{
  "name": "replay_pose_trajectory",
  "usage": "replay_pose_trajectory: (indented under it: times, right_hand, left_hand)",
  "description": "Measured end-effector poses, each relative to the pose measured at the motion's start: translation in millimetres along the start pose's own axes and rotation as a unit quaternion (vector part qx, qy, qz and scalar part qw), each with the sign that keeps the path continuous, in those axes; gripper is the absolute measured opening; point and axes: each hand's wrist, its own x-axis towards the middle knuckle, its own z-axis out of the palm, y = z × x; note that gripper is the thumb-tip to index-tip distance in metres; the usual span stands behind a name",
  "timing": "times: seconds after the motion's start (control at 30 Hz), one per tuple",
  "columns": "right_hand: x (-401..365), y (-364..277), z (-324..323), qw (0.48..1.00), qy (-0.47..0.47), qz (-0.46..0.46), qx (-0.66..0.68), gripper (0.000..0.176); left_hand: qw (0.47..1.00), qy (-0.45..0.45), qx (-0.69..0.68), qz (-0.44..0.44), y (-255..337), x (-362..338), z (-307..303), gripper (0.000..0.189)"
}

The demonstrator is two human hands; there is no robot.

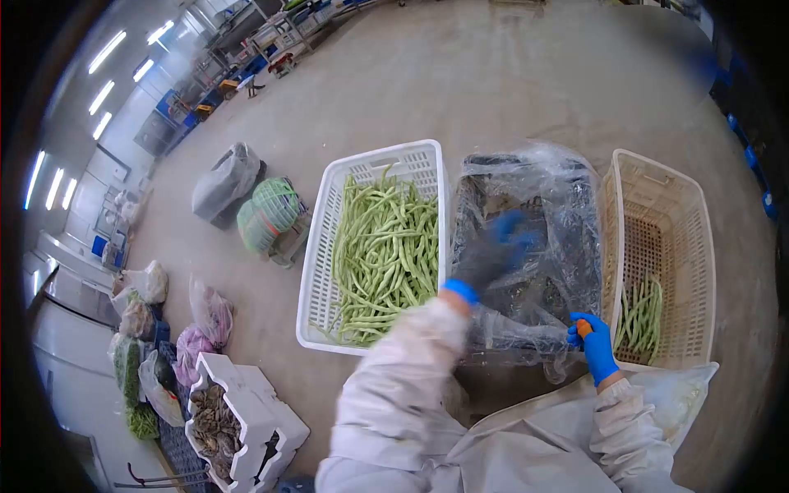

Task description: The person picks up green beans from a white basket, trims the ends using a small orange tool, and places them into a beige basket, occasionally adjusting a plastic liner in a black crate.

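Observation:
My left hand [493,255], in a dark glove with blue at the fingers and cuff, is smeared by motion. It is over the black crate [470,193] lined with clear plastic film [567,177], and its grip does not show. My right hand [598,349], in a blue glove, is closed round a small orange piece [584,329], perhaps a handle, by the crate's near right corner. Left of the black crate, a white basket [314,246] holds many long green beans [386,255]. In the beige basket [699,271] on the right lies a smaller bunch of green beans [641,316].
At the lower left stand white foam boxes [267,403], one with dark brown contents, and several produce bags [156,386]. A green-wrapped bundle [273,209] and a grey plastic-covered object [226,185] are beyond the white basket. Shelving [279,37] lines the far wall.

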Motion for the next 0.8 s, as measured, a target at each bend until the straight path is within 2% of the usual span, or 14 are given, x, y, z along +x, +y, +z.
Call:
replay_pose_trajectory:
  times: [0.03,0.13,0.17,0.2,0.23,0.27,0.4,0.47,0.53,0.57,0.67,0.7,0.73,0.8]
  right_hand:
    - [3,7,-1,1.000,0.003,-0.006,-0.003,0.026]
    - [3,9,5,1.000,0.007,-0.015,-0.006,0.026]
    - [2,8,9,1.000,0.009,-0.010,-0.009,0.026]
    - [2,6,14,1.000,0.019,-0.011,-0.020,0.026]
    - [2,5,18,0.999,0.029,-0.011,-0.032,0.025]
    - [3,5,20,0.999,0.030,-0.008,-0.036,0.025]
    - [7,2,27,0.998,0.032,0.004,-0.053,0.025]
    - [11,2,29,0.998,0.038,0.012,-0.055,0.025]
    - [13,-1,30,0.998,0.045,0.007,-0.054,0.026]
    - [16,-2,30,0.997,0.047,0.008,-0.054,0.026]
    - [15,-3,30,0.998,0.051,0.008,-0.035,0.026]
    - [14,-7,28,0.998,0.046,-0.001,-0.031,0.026]
    - [13,-10,26,0.999,0.038,-0.005,-0.028,0.027]
    - [11,-11,22,0.999,0.034,-0.008,-0.019,0.028]
  left_hand:
    - [0.994,0.002,-0.078,-0.079,-34,-15,-43,0.049]
    - [0.951,-0.005,0.307,-0.048,-114,-92,-164,0.040]
    - [0.897,-0.121,0.381,-0.189,-128,-113,-185,0.039]
    - [0.845,-0.227,0.446,-0.190,-186,-143,-203,0.046]
    - [0.799,-0.316,0.459,-0.225,-153,-150,-203,0.055]
    - [0.771,-0.350,0.500,-0.181,-190,-171,-202,0.063]
    - [0.703,-0.265,0.657,-0.065,-201,-200,-181,0.055]
    - [0.707,-0.186,0.682,0.011,-219,-197,-174,0.040]
    - [0.680,-0.278,0.669,-0.112,-226,-187,-164,0.030]
    - [0.663,-0.249,0.704,-0.065,-229,-190,-163,0.008]
    - [0.671,-0.245,0.676,-0.179,-227,-186,-169,0.013]
    - [0.639,-0.360,0.638,-0.234,-215,-184,-179,0.022]
    - [0.638,-0.360,0.641,-0.229,-211,-187,-189,0.022]
    - [0.750,-0.272,0.565,-0.210,-201,-194,-207,0.035]
